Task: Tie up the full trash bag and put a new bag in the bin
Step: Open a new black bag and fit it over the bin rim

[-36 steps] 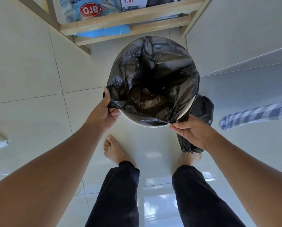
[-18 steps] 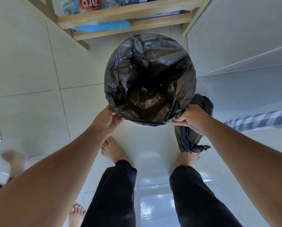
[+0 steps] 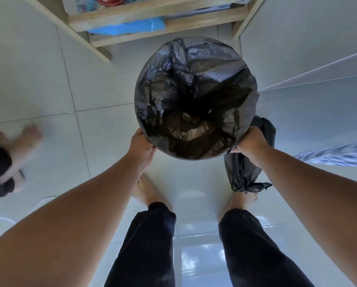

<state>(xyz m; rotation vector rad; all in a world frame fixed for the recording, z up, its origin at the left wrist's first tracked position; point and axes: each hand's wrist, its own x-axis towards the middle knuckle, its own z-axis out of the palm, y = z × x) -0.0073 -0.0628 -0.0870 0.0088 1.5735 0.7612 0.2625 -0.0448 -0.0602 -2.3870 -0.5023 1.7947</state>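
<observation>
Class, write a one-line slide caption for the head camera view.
Both hands, left hand and right hand, fold a new black bag over the bin's rim, tied full bag beside it.

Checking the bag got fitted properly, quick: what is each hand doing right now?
Left hand: closed on the new bag's edge at the bin's near-left rim.
Right hand: closed on the same bag's edge at the near-right rim.

Hands: two, left [image 3: 141, 147] and right [image 3: 251, 140]
Black bags: two, one open [image 3: 194, 96], one tied [image 3: 244, 172]
Own feet: two
Trouser legs: two
Wooden shelf [image 3: 152, 15]: one
Checked cloth [image 3: 337, 155]: one
</observation>
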